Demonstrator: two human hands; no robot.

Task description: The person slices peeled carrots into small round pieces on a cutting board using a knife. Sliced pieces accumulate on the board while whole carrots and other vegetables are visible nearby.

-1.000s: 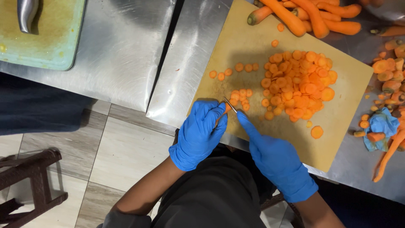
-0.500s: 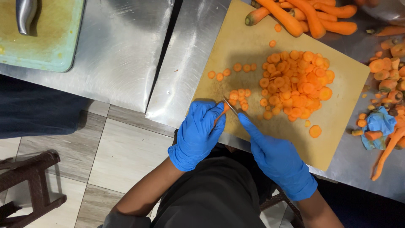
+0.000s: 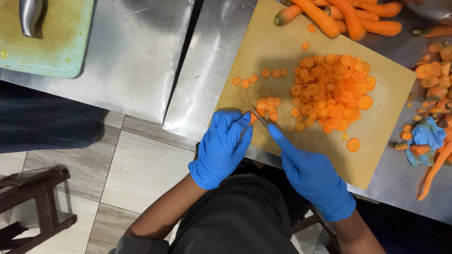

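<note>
Since the earlier frame little moved — your left hand [image 3: 221, 148] stayed pinched on the carrot stub [image 3: 253, 118] at the cutting board's [image 3: 282, 47] near edge, right hand [image 3: 310, 174] gripping the knife [image 3: 260, 117] — slicing nearly finished.

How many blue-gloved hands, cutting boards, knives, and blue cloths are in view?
Blue-gloved hands: 2, left hand and right hand
Cutting boards: 2, tan board and green board
Knives: 1, knife at the carrot piece
Blue cloths: 1, blue cloth
Total: 6
</note>
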